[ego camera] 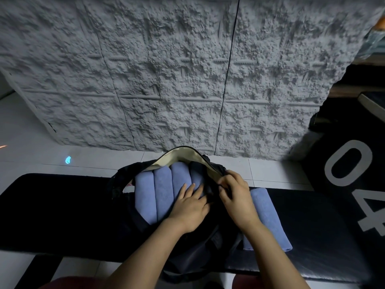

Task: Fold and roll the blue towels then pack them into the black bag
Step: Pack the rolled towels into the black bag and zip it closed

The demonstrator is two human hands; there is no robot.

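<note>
Wall: a big grey bumpy wall (166, 69) fills the top, behind the tabletop.
Floor: white tiles (31, 132) run along the foot of the wall.
Tabletop: a long black padded tabletop (52, 205) lies across in front of me. The bag and the towels are on it.
Number: a black thing (312, 163) with a big grey "04" on it sits at the right.
Bag: the black bag (198, 253) lies in the middle of the tabletop with its mouth open. Its cream inside (179, 156) shows at the far edge.
Towels in the bag: rolled blue towels (162, 190) lie side by side in the bag, touching. I see three well, and one more is partly hidden under a dark flap.
Towel outside: one rolled blue towel (268, 217) lies on the tabletop just beside the bag, on its right.
Left hand: my left hand (189, 207) lies flat on the towels in the bag. Its fingers (182, 190) are straight and a bit spread, holding nothing.
Right hand: my right hand (237, 197) is at the bag's right edge. Its fingers are curled and pinch the rim.
Light: a small blue spot (68, 159) glows on the tiles.
</note>
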